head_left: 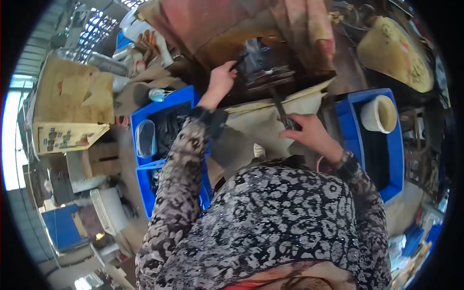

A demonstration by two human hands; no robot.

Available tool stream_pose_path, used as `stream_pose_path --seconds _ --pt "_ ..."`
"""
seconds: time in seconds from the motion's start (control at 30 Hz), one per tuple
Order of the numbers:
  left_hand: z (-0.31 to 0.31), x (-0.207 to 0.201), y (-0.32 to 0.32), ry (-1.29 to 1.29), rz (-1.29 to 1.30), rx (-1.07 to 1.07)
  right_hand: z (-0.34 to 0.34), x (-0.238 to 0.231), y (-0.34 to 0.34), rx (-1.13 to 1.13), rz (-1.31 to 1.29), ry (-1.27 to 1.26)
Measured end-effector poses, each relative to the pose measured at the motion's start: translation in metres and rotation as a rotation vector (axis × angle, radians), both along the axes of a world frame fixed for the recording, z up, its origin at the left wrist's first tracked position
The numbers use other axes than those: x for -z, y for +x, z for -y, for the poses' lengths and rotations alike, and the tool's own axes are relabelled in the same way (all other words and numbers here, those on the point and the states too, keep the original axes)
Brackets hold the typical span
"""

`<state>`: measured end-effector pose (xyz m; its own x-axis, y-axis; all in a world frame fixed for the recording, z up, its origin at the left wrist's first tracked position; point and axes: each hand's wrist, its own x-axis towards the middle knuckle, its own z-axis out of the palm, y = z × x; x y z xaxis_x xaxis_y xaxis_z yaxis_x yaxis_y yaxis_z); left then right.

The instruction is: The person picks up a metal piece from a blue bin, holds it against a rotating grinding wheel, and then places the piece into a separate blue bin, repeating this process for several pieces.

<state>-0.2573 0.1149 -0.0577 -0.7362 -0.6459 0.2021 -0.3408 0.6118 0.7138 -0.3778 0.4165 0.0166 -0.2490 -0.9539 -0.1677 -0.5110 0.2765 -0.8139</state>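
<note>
My left hand [221,83] reaches to the edge of a dark, worn machine recess [220,48]. Its fingers are closed on a thin dark piece whose kind I cannot make out. Beside that hand, in the recess, is a shiny metal block [258,60] with a ledge below it. Nearer to me, my right hand [314,135] is closed around the near end of a long, narrow dark bar [278,100]. The bar's far end points up toward the ledge. Under the bar hangs a pale cloth [251,118].
At my left, blue crates [140,126] hold many dark pieces. Another blue crate [397,159] stands at my right, with a white bucket [379,114] in it. Stained reddish sheeting [217,21] covers the machine above the recess. A cardboard box [72,92] sits far left.
</note>
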Motion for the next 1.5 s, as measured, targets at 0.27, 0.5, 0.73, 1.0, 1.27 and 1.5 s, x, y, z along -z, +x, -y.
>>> stream_pose_path --seconds 0.27,0.5,0.73,1.0,1.27,1.5 --pt "0.006 0.04 -0.007 -0.184 0.132 0.223 -0.008 0.017 0.01 -0.145 -0.322 -0.308" --pt "0.005 0.037 -0.016 -0.088 0.092 0.341 -0.008 0.018 0.008 -0.166 -0.362 -0.391" --pt "0.013 0.045 -0.02 -0.182 0.166 0.396 -0.004 0.018 0.006 -0.207 -0.386 -0.389" --pt "0.015 0.033 -0.017 -0.275 0.151 0.474 -0.002 0.018 0.004 -0.24 -0.406 -0.398" --pt "0.009 0.0 0.014 -0.301 0.193 0.435 0.005 0.014 0.013 -0.287 -0.471 -0.386" --pt "-0.022 -0.011 0.065 -0.264 -0.023 -0.001 0.068 -0.023 -0.006 -0.036 -0.395 -0.622"
